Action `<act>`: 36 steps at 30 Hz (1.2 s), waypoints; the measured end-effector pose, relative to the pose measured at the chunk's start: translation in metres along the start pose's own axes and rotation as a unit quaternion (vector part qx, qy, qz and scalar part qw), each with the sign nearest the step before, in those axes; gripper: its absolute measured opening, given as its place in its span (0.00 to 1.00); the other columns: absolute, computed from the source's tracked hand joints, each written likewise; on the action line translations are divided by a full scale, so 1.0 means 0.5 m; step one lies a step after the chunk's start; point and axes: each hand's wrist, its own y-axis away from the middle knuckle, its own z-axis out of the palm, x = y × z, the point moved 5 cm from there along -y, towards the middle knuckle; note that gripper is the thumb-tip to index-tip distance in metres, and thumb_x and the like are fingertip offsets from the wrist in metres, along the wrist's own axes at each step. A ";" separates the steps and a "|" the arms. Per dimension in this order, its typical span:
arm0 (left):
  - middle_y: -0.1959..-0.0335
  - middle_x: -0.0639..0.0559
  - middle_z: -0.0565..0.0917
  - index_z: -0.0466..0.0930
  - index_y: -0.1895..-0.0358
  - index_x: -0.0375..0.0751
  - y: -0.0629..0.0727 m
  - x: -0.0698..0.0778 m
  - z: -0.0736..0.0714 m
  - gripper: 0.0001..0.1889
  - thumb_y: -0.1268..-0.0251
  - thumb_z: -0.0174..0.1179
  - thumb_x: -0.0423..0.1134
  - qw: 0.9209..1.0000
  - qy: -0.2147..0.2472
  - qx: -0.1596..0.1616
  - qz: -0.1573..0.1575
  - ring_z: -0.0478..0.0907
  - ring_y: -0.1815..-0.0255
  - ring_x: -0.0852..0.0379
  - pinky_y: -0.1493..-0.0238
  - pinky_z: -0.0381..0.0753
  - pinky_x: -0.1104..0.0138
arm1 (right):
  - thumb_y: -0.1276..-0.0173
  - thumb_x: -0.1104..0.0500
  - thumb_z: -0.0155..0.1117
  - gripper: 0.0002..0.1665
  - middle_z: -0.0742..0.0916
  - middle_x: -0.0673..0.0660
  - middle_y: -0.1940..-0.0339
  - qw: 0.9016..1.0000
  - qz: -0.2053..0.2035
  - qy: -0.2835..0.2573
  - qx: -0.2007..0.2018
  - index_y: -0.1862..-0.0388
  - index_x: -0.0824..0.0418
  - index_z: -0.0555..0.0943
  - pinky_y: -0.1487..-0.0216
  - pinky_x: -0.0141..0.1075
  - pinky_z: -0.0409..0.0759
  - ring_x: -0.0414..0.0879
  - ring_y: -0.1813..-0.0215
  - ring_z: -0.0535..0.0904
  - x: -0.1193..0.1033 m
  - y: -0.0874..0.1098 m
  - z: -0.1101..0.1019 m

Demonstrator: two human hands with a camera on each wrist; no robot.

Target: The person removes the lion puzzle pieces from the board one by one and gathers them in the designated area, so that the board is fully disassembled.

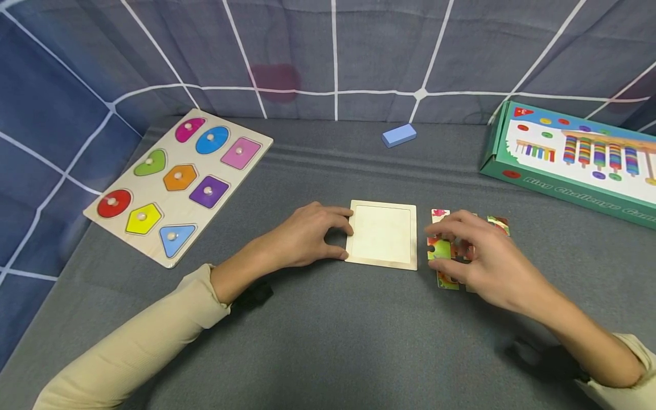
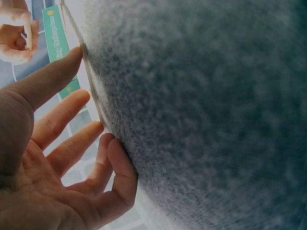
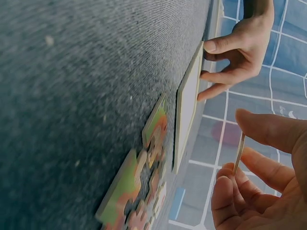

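Note:
A square wooden puzzle tray (image 1: 381, 234) with a raised border and a blank pale inside lies flat on the grey cloth. My left hand (image 1: 314, 236) touches its left edge with the thumb and fingertips, the fingers spread. My right hand (image 1: 484, 256) is over several colourful jigsaw pieces (image 1: 448, 280) to the right of the tray, partly hiding them. In the right wrist view this hand pinches a thin jigsaw piece (image 3: 239, 152), seen edge-on, above the cloth; its picture cannot be made out there. Other pieces (image 3: 117, 189) lie close together below it.
A wooden peg board (image 1: 179, 182) with coloured shapes lies at the left. A small blue block (image 1: 399, 135) sits at the back. At the right back is a green game box (image 1: 574, 165). A checked dark blue curtain (image 1: 297, 51) hangs behind.

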 end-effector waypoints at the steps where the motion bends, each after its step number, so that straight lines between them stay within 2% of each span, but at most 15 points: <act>1: 0.34 0.47 0.76 0.86 0.52 0.44 0.000 0.000 0.000 0.18 0.45 0.75 0.44 1.000 0.000 0.000 0.000 0.73 0.36 0.49 0.36 0.66 0.54 | 0.49 0.67 0.79 0.24 0.80 0.44 0.58 1.000 -0.003 0.003 0.002 0.52 0.57 0.84 0.70 0.28 0.69 0.38 0.69 0.71 0.001 0.003 -0.002; 7: 0.34 0.46 0.76 0.86 0.51 0.44 -0.001 -0.002 0.001 0.18 0.45 0.75 0.44 1.000 0.000 -0.001 -0.001 0.73 0.36 0.49 0.36 0.66 0.54 | 0.52 0.67 0.81 0.21 0.80 0.42 0.57 1.000 -0.011 0.012 0.015 0.58 0.56 0.86 0.69 0.28 0.67 0.38 0.67 0.70 0.011 0.020 -0.012; 9: 0.34 0.46 0.76 0.86 0.51 0.44 -0.001 -0.002 0.001 0.18 0.45 0.74 0.44 1.000 0.001 -0.001 -0.003 0.73 0.36 0.49 0.36 0.66 0.54 | 0.53 0.66 0.82 0.22 0.79 0.41 0.56 1.000 -0.008 0.018 0.019 0.58 0.55 0.87 0.66 0.29 0.67 0.37 0.63 0.70 0.015 0.028 -0.015; 13: 0.34 0.46 0.76 0.86 0.51 0.43 -0.002 -0.003 0.002 0.18 0.45 0.75 0.44 1.000 0.002 -0.002 -0.001 0.73 0.36 0.49 0.36 0.66 0.54 | 0.54 0.65 0.83 0.24 0.78 0.41 0.56 1.000 0.009 0.018 0.018 0.56 0.54 0.87 0.67 0.29 0.66 0.37 0.63 0.68 0.025 0.048 -0.021; 18: 0.34 0.46 0.76 0.86 0.51 0.44 -0.002 -0.005 0.003 0.18 0.45 0.74 0.44 1.000 0.000 -0.005 -0.004 0.74 0.36 0.49 0.36 0.66 0.54 | 0.53 0.66 0.82 0.26 0.79 0.40 0.58 0.999 0.035 0.004 0.013 0.54 0.49 0.86 0.70 0.30 0.64 0.37 0.68 0.66 0.035 0.072 -0.032; 22: 0.34 0.47 0.76 0.86 0.51 0.45 -0.003 -0.005 0.004 0.19 0.45 0.74 0.45 1.000 -0.001 -0.007 -0.005 0.74 0.37 0.49 0.36 0.66 0.54 | 0.53 0.64 0.83 0.27 0.77 0.39 0.59 0.998 0.051 0.020 0.018 0.54 0.46 0.85 0.70 0.30 0.63 0.36 0.68 0.66 0.045 0.094 -0.043; 32: 0.34 0.47 0.76 0.86 0.52 0.45 -0.002 -0.001 0.000 0.18 0.46 0.74 0.45 1.000 -0.001 -0.004 -0.002 0.74 0.37 0.48 0.37 0.67 0.54 | 0.58 0.68 0.83 0.29 0.75 0.42 0.55 0.995 0.071 0.074 0.017 0.55 0.49 0.85 0.70 0.28 0.64 0.34 0.65 0.66 0.091 0.132 -0.059; 36: 0.35 0.47 0.76 0.86 0.52 0.45 -0.003 -0.002 0.000 0.18 0.46 0.75 0.45 1.000 0.000 -0.003 0.001 0.74 0.38 0.48 0.37 0.67 0.54 | 0.58 0.69 0.83 0.30 0.75 0.42 0.54 0.995 0.070 0.073 0.022 0.55 0.49 0.85 0.69 0.28 0.64 0.34 0.63 0.67 0.104 0.143 -0.065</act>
